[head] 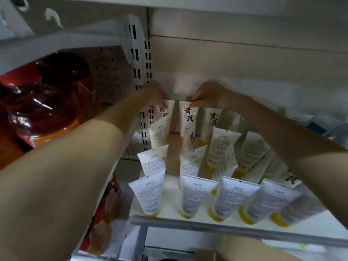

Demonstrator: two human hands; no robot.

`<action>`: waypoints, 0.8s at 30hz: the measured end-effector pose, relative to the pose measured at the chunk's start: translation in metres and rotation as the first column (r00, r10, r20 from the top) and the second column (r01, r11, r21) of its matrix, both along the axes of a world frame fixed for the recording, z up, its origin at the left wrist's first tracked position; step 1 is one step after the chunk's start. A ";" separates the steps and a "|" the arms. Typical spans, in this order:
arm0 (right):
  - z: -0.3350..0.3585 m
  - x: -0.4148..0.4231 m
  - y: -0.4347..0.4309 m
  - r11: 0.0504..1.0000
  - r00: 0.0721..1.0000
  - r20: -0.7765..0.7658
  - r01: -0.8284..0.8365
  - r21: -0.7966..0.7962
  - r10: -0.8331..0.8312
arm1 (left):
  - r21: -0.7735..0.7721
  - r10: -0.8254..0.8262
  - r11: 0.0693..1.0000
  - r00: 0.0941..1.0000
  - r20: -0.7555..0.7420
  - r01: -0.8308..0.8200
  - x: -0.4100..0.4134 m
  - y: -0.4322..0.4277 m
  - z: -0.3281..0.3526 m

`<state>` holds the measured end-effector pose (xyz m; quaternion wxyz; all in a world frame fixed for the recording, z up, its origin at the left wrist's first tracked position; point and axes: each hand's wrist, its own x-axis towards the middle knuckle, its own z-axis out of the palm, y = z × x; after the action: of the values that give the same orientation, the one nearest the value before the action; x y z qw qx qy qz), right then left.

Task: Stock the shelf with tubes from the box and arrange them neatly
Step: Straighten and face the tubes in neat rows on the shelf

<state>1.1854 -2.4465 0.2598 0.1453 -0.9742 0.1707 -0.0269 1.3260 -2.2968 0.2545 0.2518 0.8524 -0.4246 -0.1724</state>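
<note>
Several white tubes with yellow caps stand cap-down in rows on the white shelf [169, 204]. My left hand [154, 93] reaches to the back row and pinches the top edge of the back-left tube [166, 112]. Beside it, my right hand [209, 96] pinches the crimped top of the back-middle tube [188, 119], which shows dark characters on its front. A third tube [212, 119] stands to the right in the same row. The front row [195, 194] shows its printed backs. My right forearm hides part of the rows at the right.
Red and orange plastic packs [43, 102] fill the neighbouring bay at the left, with more red bags [105, 213] below. A slotted white upright [139, 59] divides the bays. An upper shelf [66, 40] overhangs. A cardboard box edge [244, 251] shows at the bottom.
</note>
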 end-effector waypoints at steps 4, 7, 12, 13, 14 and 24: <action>0.022 -0.027 -0.011 0.989 0.999 0.029 0.019 0.146 -0.023 | -0.018 -0.095 0.995 0.993 0.064 0.096 0.000 -0.008 0.011; 0.024 -0.047 -0.020 0.991 0.999 -0.018 0.036 0.131 -0.034 | -0.055 -0.174 0.981 0.974 0.143 0.184 -0.009 -0.016 0.016; 0.004 -0.056 -0.025 0.997 0.997 -0.023 0.069 0.045 -0.068 | 0.037 -0.299 0.953 0.918 0.261 0.301 -0.022 -0.028 0.011; 0.000 -0.056 -0.025 0.997 0.998 -0.007 0.066 0.029 -0.066 | 0.047 -0.302 0.953 0.913 0.275 0.301 -0.024 -0.030 0.009; -0.003 -0.056 -0.025 0.998 0.998 0.010 0.069 0.016 -0.069 | 0.051 -0.299 0.954 0.911 0.286 0.297 -0.026 -0.032 0.008; -0.007 -0.057 -0.018 0.993 0.992 0.061 0.112 -0.036 -0.109 | 0.024 -0.285 0.957 0.922 0.264 0.289 -0.024 -0.034 -0.002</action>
<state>1.1286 -2.4641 0.2526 0.1292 -0.9647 0.2194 -0.0672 1.3016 -2.3307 0.2526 0.1717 0.7944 -0.5759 -0.0889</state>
